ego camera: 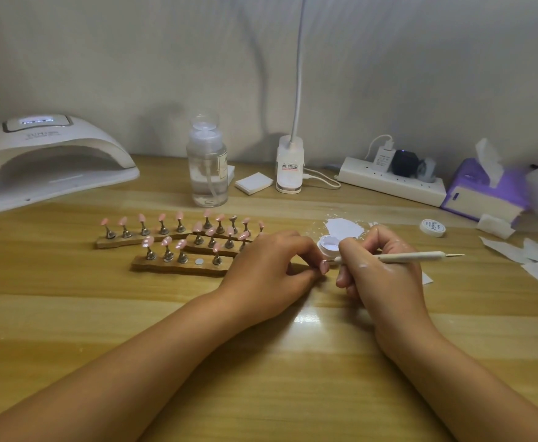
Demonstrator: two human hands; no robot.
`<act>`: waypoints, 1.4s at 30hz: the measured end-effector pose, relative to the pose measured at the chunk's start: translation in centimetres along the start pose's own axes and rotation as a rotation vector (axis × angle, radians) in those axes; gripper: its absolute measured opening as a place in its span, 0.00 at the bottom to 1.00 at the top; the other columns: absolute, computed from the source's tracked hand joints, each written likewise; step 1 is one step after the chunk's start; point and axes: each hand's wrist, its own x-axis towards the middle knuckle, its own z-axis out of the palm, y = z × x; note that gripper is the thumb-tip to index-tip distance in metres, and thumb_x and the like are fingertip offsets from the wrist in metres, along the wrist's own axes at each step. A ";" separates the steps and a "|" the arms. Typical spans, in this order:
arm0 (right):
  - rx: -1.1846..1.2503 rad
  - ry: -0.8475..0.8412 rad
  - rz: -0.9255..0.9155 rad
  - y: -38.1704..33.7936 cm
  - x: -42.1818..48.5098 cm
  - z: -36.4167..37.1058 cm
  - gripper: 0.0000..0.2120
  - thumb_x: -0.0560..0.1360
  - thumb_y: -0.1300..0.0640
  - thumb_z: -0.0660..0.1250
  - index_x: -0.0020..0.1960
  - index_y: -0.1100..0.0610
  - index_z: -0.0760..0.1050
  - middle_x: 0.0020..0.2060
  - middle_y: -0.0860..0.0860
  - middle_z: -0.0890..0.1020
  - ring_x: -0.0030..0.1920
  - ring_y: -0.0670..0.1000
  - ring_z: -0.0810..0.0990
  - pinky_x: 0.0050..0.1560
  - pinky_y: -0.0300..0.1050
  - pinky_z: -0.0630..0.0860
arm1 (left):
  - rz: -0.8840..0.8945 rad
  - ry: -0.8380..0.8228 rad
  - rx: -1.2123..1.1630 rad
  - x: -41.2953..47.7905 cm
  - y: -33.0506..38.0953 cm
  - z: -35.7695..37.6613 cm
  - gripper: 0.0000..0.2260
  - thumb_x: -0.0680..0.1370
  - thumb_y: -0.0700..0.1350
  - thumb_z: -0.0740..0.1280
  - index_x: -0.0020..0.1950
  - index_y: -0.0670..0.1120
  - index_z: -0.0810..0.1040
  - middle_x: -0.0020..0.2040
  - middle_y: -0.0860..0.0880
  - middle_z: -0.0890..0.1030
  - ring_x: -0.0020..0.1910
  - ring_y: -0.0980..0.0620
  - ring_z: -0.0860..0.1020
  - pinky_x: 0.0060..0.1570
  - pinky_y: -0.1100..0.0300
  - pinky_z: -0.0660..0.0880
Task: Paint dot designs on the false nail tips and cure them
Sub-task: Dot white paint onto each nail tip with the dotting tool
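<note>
My left hand (269, 269) pinches a pink nail tip (324, 267) on its small metal stand, low over the table. My right hand (379, 269) grips a cream dotting pen (414, 257) like a pencil, and its near point touches the nail tip. Just behind the hands stands a small open pot of white gel (329, 245). Wooden holder strips (178, 266) with several pink tips on metal stands lie to the left; the nearest strip has one bare magnet spot. The white curing lamp (47, 161) stands at the far left.
A clear pump bottle (207, 167), a white pad (254, 183) and a desk lamp base (289, 164) stand behind. A white paint smear (344, 227), the pot's lid (432, 227), a power strip (389, 181), a purple tissue box (484, 193) and torn wipes (535, 260) lie to the right.
</note>
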 end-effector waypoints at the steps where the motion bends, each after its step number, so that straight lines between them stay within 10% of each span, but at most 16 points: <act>1: 0.004 0.001 -0.001 0.0 0.0 0.0 0.09 0.61 0.53 0.67 0.27 0.52 0.67 0.22 0.55 0.76 0.23 0.49 0.69 0.23 0.39 0.65 | -0.001 0.001 0.001 0.0 0.0 0.0 0.05 0.74 0.46 0.70 0.43 0.58 0.81 0.45 0.57 0.81 0.34 0.62 0.73 0.42 0.57 0.73; 36: 0.251 0.100 -0.010 -0.6 -0.2 -0.7 0.18 0.73 0.67 0.63 0.30 0.54 0.62 0.17 0.51 0.69 0.19 0.45 0.64 0.20 0.34 0.61 | -0.010 0.010 -0.018 0.0 -0.2 0.2 0.06 0.74 0.46 0.71 0.44 0.58 0.82 0.44 0.58 0.80 0.35 0.66 0.73 0.40 0.61 0.68; 42: 0.052 0.011 0.010 -0.4 -0.4 0.0 0.12 0.60 0.53 0.67 0.25 0.52 0.65 0.18 0.54 0.73 0.19 0.47 0.65 0.20 0.35 0.62 | -0.006 0.011 -0.005 0.1 -0.2 0.2 0.06 0.74 0.45 0.71 0.44 0.57 0.82 0.45 0.57 0.81 0.35 0.66 0.72 0.41 0.59 0.69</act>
